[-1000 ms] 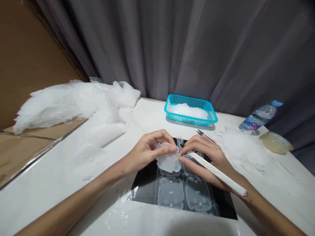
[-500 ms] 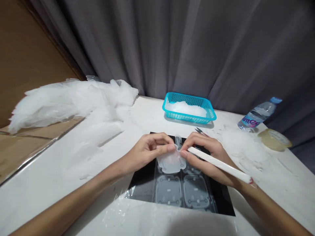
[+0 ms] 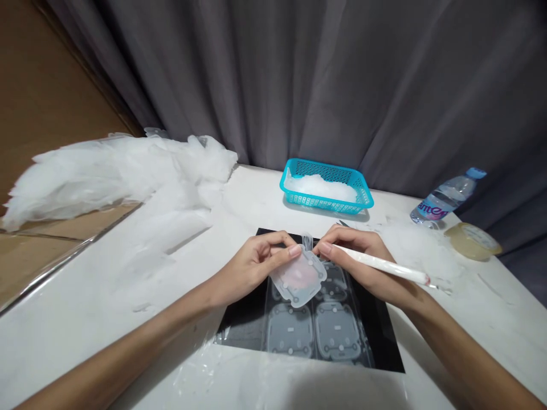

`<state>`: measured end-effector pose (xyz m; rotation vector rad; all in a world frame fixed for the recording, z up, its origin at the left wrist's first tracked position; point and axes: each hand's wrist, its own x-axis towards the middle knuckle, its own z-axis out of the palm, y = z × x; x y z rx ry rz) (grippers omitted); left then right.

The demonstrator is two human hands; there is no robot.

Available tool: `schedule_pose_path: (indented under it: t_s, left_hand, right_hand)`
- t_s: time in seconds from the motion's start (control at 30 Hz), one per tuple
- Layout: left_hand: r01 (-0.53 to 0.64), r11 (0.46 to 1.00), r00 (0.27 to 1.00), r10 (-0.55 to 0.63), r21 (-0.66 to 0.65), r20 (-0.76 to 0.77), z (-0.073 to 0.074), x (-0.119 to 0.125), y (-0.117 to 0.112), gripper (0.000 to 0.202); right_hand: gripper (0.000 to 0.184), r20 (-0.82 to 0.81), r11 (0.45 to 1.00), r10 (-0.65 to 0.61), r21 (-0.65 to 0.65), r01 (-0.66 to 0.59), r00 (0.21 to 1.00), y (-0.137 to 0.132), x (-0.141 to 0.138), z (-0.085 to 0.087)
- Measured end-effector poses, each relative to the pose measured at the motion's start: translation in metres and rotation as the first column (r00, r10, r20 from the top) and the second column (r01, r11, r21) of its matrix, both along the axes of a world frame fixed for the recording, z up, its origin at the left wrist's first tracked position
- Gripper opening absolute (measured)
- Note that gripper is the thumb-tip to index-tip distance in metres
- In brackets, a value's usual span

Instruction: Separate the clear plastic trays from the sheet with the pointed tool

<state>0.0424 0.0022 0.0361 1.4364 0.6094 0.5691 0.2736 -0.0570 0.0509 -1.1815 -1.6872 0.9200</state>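
Note:
A thin, translucent rounded-square plastic piece [image 3: 301,279] with notched edges is pinched between the thumb and fingers of my left hand [image 3: 260,259]. My finger shows pinkish through it. Close to its upper right edge, my right hand [image 3: 359,253] is closed around a slim white pen-like tool [image 3: 384,265], whose reddish end points back over the wrist. The tool's front tip is hidden by the fingers. Clear thin strips [image 3: 306,240] stand up between both hands. Beneath lies a black sheet [image 3: 243,322] bearing several similar plastic pieces [image 3: 337,331] under clear film.
A blue basket [image 3: 327,206] with white material stands behind the hands. To the left is a heap of white translucent sheets [image 3: 115,171] beside cardboard [image 3: 51,230]. At right are a water bottle [image 3: 447,198], a yellowish tape roll [image 3: 472,242] and translucent scraps [image 3: 416,247].
The plastic piece has turned in my left hand, its lower edge now slanting. My right fingertips have drawn slightly off its edge, and the tool lies flatter.

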Motion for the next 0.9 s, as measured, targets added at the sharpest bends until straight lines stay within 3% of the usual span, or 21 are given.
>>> schedule_pose_path:
  t_s: [0.27, 0.6, 0.77, 0.9]
  left_hand:
    - [-0.022, 0.998, 1.000, 0.022, -0.066, 0.003, -0.007, 0.003, 0.003, 0.033]
    - [-0.019, 0.994, 1.000, 0.016, -0.112, -0.020, -0.020, 0.006, 0.003, 0.035]
    - [-0.041, 0.992, 0.998, 0.036, -0.121, -0.045, -0.026, 0.006, 0.003, 0.039]
    - [-0.039, 0.986, 0.999, 0.037, -0.163, -0.012, -0.027, 0.006, 0.004, 0.036]
  right_hand:
    - [0.028, 0.053, 0.997, -0.013, -0.079, 0.017, 0.999, 0.010, 0.008, -0.011]
    - [0.018, 0.053, 0.979, 0.068, -0.195, -0.056, 0.996, 0.013, 0.008, -0.008]
    - [0.020, 0.048, 0.978, 0.067, -0.201, -0.056, 0.997, 0.012, 0.007, -0.010]
    - [0.024, 0.040, 0.987, -0.003, -0.161, 0.010, 0.999, 0.011, 0.007, -0.012]
